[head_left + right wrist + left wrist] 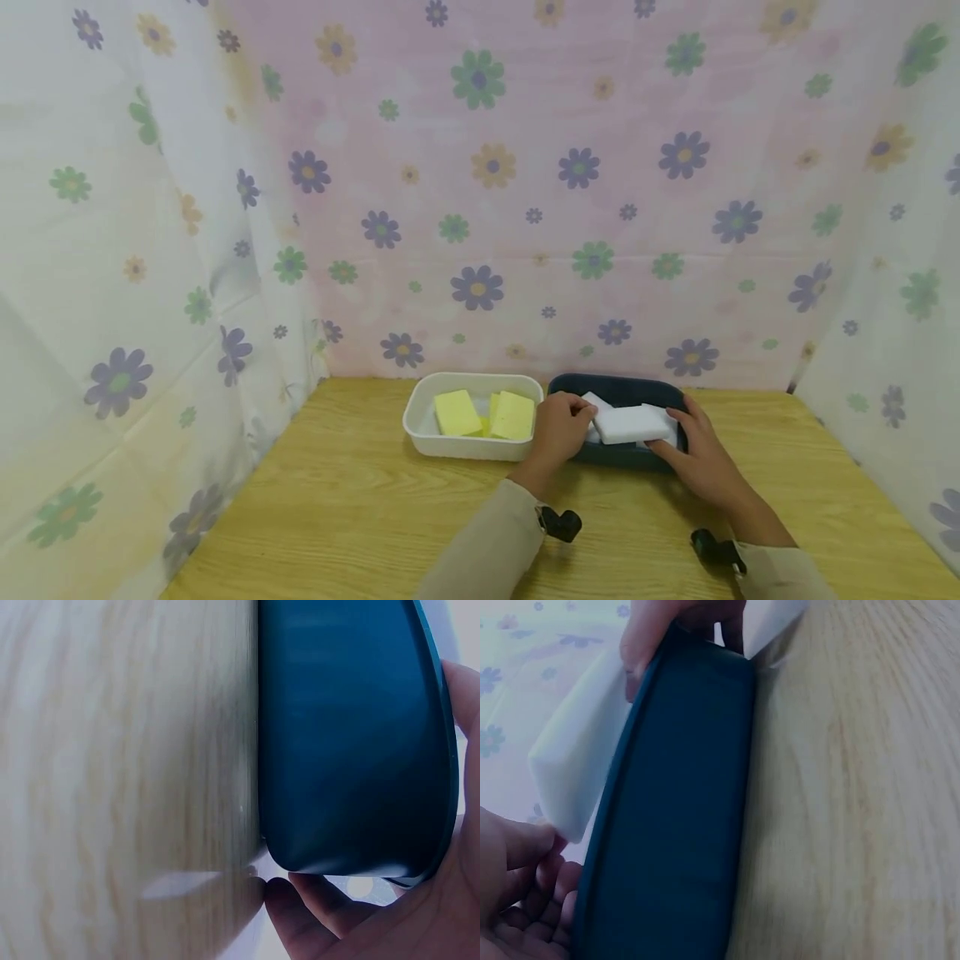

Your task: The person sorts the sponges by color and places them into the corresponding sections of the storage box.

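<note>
My left hand [557, 432] pinches one corner of a white sponge block [633, 423] between thumb and fingertips. The block lies tilted over more white blocks [662, 417] in a dark blue plastic bin [618, 454]. In the left wrist view, the pinched block [577, 742] rises above the bin's rim, with the left hand [525, 885] at its lower corner. My right hand [705, 462] grips the bin's right end, thumb by the front rim. The right wrist view has this hand's fingers [300, 907] around the outside of the bin's end wall [352, 742].
Just left of the dark bin stands a white plastic bin [465, 447] holding several yellow sponge blocks [457, 412]. Both stand at the far edge of the wood-grain table [337, 500]. Flower-printed curtains [480, 225] hang behind and along both sides.
</note>
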Motion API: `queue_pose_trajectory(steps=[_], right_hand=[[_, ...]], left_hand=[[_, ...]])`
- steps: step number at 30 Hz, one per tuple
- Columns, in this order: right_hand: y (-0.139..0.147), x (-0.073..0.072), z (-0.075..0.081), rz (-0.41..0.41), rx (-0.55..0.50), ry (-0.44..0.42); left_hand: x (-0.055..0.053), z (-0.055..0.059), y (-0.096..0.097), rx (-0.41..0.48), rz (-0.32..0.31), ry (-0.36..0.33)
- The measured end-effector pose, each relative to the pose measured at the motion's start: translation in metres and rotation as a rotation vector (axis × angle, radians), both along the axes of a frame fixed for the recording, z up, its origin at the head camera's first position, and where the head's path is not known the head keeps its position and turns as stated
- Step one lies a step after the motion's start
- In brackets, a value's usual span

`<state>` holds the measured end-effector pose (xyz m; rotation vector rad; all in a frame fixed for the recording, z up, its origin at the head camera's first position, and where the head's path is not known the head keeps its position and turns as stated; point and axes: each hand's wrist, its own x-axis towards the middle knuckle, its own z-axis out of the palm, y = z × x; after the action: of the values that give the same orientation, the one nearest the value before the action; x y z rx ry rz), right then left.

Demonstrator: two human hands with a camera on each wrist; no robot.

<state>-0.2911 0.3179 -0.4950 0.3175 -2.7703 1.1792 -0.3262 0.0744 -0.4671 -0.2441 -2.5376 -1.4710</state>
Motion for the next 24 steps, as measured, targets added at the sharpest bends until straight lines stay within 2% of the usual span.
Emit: queue_pose_trajectory(steps=[5,8,16,24], right_hand=[[0.0001,0.0005,-0.0026,0.001,-0.006,-0.016],[0.0005,0.0009,-0.0035,0.001,-0.007,-0.02],[0.0009,0.0003,-0.0008,0.007,-0.025,-0.009],[-0.0003,-0.0018,-0.0003,0.008,-0.015,0.001]], left_hand=[[0.0011,0.0016,-0.0019,-0.017,-0.034,-0.046],[0.0025,0.0026,-0.0014,-0.026,-0.03,-0.059],[0.0009,0.0077,0.0006,-0.073,-0.033,-0.041],[0.0031,0.0075,0.0013,-0.032,-0.028,-0.059]])
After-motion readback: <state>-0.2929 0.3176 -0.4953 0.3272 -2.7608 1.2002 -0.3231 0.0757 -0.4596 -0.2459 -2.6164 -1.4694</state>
